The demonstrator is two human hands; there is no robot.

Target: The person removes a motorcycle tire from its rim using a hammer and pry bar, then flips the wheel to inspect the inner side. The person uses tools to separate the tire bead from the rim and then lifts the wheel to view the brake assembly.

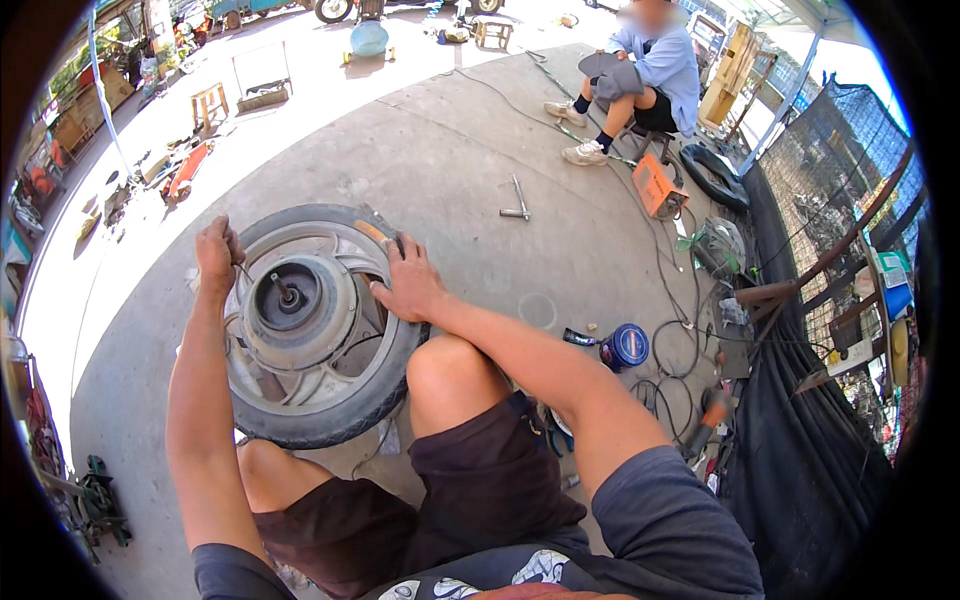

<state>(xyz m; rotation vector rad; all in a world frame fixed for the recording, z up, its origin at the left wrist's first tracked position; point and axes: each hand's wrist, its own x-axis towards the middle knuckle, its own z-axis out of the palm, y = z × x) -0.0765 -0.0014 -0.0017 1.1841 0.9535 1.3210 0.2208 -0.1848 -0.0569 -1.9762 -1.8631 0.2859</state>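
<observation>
A motor wheel [300,317] with a black tyre and grey metal spokes lies tilted in front of my knees. From the middle of its round hub a threaded axle [285,293] sticks up. My left hand [217,255] is closed above the wheel's left side; a thin dark strand shows below the fingers, too fine to name. At the wheel's upper right, my right hand [412,280] grips the rim and tyre, thumb toward the spokes. Just beyond its fingertips, a tan handle-like piece [371,232] lies along the tyre.
A T-shaped wrench [517,200] lies on the concrete ahead. Right of my knee stands a blue tin [625,346]. Cables [690,325] loop across the floor near an orange machine [660,188] and an orange-black power tool [709,420]. A seated person [650,65] is at the far right.
</observation>
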